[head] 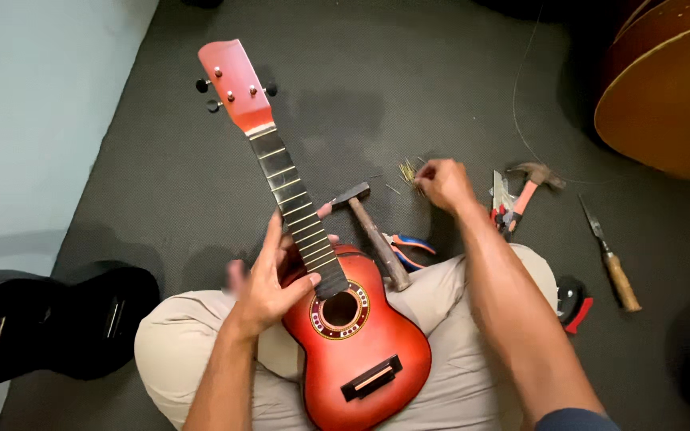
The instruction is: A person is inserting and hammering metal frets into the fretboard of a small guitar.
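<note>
A small red ukulele (365, 351) without strings lies across my lap, its headstock (233, 84) pointing away from me. My left hand (269, 279) rests on the neck just above the sound hole, fingers spread. My right hand (443, 183) reaches out to the floor, its fingers pinched at a little heap of thin frets or pins (407, 172). A hammer (377, 231) lies on the floor beside the neck, between my two hands.
A black ukulele (49, 319) lies at the left. Orange-handled pliers (409, 249), a claw hammer (530, 185), cutters (501, 206) and a wooden-handled chisel (612, 259) lie on the dark mat at the right. A large guitar body (664, 88) sits at the top right.
</note>
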